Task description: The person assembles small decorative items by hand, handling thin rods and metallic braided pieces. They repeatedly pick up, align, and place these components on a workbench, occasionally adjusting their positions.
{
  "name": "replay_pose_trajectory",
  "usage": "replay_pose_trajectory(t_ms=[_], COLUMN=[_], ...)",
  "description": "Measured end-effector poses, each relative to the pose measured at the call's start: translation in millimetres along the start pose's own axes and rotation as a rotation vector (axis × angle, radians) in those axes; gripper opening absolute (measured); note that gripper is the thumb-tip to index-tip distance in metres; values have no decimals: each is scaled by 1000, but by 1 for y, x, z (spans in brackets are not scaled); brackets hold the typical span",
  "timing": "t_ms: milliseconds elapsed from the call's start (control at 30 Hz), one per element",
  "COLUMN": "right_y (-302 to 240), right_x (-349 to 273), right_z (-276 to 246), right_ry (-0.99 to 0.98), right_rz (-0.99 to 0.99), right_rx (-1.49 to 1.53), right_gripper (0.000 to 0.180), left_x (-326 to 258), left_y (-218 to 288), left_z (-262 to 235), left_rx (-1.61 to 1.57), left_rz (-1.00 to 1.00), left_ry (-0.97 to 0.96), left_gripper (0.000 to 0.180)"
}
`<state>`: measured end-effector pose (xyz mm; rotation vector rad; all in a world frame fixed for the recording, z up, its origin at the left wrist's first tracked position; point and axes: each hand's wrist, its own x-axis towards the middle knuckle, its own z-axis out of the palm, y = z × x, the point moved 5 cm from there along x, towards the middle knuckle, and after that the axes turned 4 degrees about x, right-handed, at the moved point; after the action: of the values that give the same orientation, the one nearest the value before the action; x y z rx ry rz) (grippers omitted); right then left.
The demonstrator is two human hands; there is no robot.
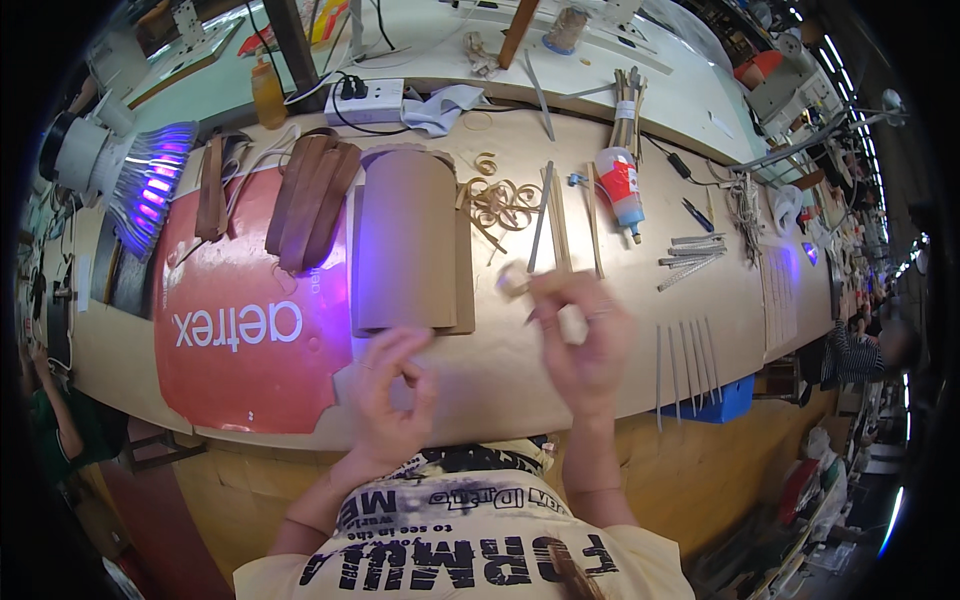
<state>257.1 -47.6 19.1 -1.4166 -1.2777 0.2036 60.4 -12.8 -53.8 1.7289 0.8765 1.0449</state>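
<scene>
My right hand [585, 335], smeared by motion, is raised over the table right of the cardboard. Its thumb and fingers pinch a small pale curled strip [514, 281], blurred at the fingertips. Close to the near edge of a stack of brown cardboard pieces [408, 240] is my left hand [394, 392]. Thumb and forefinger bend together into a loop there, and the other fingers reach over the stack's edge; anything between the tips is too small to tell. Beyond my hands lies a heap of tan curled strips [500, 205], beside several straight thin strips [556, 218].
Brown strap bundles [312, 200] lie on a red sheet [250, 350] at left, by a glowing purple lamp [155, 190]. A red-labelled bottle [620, 190], a pen-like tool [698, 215] and grey strips [692, 255] lie at right. A power strip [366, 102] sits at the back.
</scene>
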Motion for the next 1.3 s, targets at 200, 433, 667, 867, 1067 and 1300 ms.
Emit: replay_pose_trajectory(t_ms=[200,433,667,867,1067,1300], right_y=[56,140,158,170,177,178], right_x=[60,-2,-36,-43,-53,-61], right_z=[24,34,-34,-32,-49,-67], right_ry=[170,-145,24,106,274,428], right_rz=[-311,369,701,822,883,809], right_rx=[-81,-565,-851,-642,-332,-146], right_gripper=[28,50,32,24,27,33], left_x=[-37,-53,-52,-50,-52,-50], left_y=[-39,-62,-58,-57,-59,-58], left_z=[59,77,79,79,80,80], left_rx=[223,297,333,358,351,347], left_rz=[139,222,257,276,252,264], left_ry=[-416,-464,-510,-532,-494,-491], left_gripper=[24,19,18,19,18,17])
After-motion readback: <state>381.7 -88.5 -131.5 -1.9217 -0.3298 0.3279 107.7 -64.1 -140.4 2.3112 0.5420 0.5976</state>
